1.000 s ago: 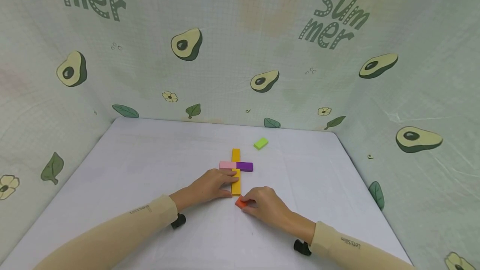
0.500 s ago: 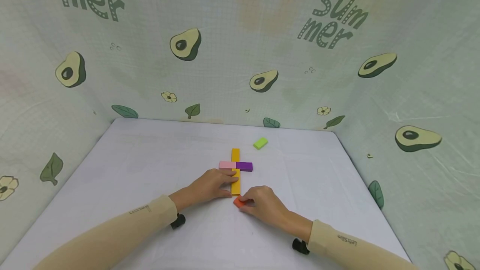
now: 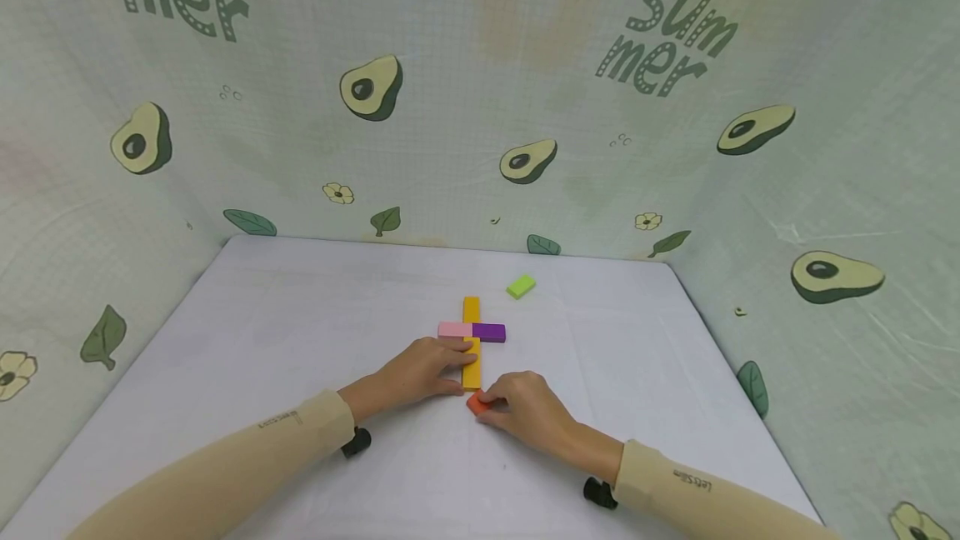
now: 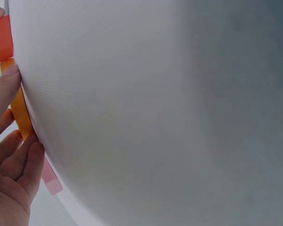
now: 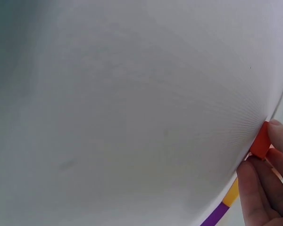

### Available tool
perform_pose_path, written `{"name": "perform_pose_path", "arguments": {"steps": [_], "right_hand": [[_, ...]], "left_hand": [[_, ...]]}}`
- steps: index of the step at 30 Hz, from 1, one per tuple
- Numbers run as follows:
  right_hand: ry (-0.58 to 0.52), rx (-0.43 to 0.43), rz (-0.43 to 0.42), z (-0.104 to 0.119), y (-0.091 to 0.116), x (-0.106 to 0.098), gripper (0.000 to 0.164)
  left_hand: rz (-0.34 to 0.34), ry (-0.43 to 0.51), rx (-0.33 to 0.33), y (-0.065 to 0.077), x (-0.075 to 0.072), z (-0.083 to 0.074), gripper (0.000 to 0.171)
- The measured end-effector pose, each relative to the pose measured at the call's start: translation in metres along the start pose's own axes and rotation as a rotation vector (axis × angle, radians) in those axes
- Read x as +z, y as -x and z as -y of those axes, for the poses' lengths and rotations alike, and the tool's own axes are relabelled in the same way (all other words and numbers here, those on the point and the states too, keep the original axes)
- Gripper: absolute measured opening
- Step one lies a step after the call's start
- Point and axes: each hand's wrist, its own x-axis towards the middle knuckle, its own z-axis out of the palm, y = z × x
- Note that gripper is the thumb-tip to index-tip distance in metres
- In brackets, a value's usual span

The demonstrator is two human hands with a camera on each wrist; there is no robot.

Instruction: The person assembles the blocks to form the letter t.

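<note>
In the head view, my left hand [image 3: 423, 369] holds the nearer yellow block [image 3: 471, 377], thumb by its near end and fingers across its far part. My right hand [image 3: 531, 411] pinches an orange block [image 3: 476, 403], set slantwise just below that yellow block. The left wrist view shows the orange block [image 4: 4, 40] end to end with the yellow one [image 4: 21, 113]. A pink block [image 3: 454, 329] and a purple block [image 3: 490, 332] lie side by side crosswise beyond the yellow block, and another yellow block [image 3: 471, 309] extends away behind them.
A light green block [image 3: 521, 287] lies by itself toward the back right of the white-covered table [image 3: 315, 290]. Cloth printed with avocados [image 3: 528, 162] hangs at the back and both sides. Dark wrist cameras sit under both sleeves.
My right hand has shifted slightly left with the orange block, bringing it closer under the end of the yellow block. My left hand has stayed in place.
</note>
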Motion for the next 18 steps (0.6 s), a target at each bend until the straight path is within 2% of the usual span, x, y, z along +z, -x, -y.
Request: {"name": "perform_pose_path", "arguments": {"steps": [12,18], "right_hand": [[0.019,-0.003,-0.013,-0.0005,-0.0005,0.0016,0.025],[0.008,0.000,-0.014,-0.0005,-0.0012,0.0016,0.025]], "left_hand": [[0.013,-0.011,-0.021,-0.0019,0.0005,-0.0012,0.057],[0.003,-0.007,-0.009,-0.0015,0.0010,-0.0006,0.057]]}}
